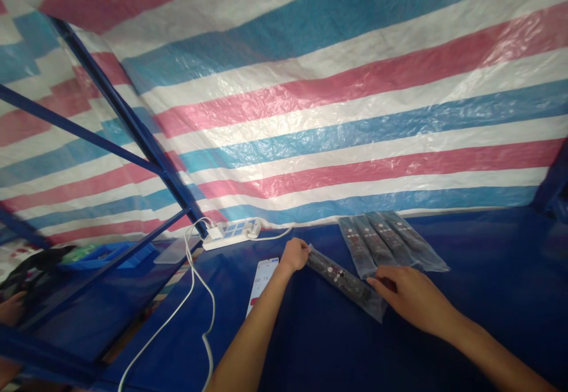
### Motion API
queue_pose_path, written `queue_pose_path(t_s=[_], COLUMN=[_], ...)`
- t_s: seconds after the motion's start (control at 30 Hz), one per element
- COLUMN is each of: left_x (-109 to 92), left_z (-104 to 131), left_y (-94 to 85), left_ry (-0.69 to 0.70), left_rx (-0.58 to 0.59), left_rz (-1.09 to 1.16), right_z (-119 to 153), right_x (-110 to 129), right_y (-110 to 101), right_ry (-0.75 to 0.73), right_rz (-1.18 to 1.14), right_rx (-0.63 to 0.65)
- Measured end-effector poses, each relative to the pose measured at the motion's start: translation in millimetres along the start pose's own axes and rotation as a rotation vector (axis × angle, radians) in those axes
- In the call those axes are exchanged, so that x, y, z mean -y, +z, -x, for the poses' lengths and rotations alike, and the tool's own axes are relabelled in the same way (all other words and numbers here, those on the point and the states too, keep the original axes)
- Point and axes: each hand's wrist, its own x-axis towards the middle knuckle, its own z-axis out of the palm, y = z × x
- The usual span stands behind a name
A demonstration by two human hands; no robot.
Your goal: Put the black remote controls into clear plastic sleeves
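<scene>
A clear plastic bag (341,276), long and narrow with a dark item and small printed marks, lies slanted on the blue table. Its far left end is pinched between the fingers of my left hand (295,254). My right hand (406,294) is at the bag's right part, fingers curved and thumb apart from them. The thumb tip is close to the bag's upper edge; whether it touches is hard to tell. Beyond this hand, several similar filled bags (386,238) lie side by side near the back edge.
A phone (261,282) showing a timer lies beside my left forearm. A white power strip (233,233) with white cables (193,285) is at the back left. Blue frame bars (119,108) and a striped sheet (355,113) enclose the table. Another person's hand (13,309) shows at far left, near a blue tray (110,257).
</scene>
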Motion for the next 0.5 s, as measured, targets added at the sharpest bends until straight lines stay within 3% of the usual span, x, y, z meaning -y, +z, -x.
queue_pose_path(t_s=[0.3, 0.5], left_x=[-50, -76], left_z=[42, 54], left_y=[-62.2, -86.6], left_ry=[0.164, 0.245], left_rx=[-0.208, -0.278], left_rz=[-0.137, -0.124], right_z=[0, 2], right_x=[0, -2], right_y=[-8, -13], right_ry=[0.006, 0.019], right_rz=[0.019, -0.007], right_rx=[-0.020, 0.018])
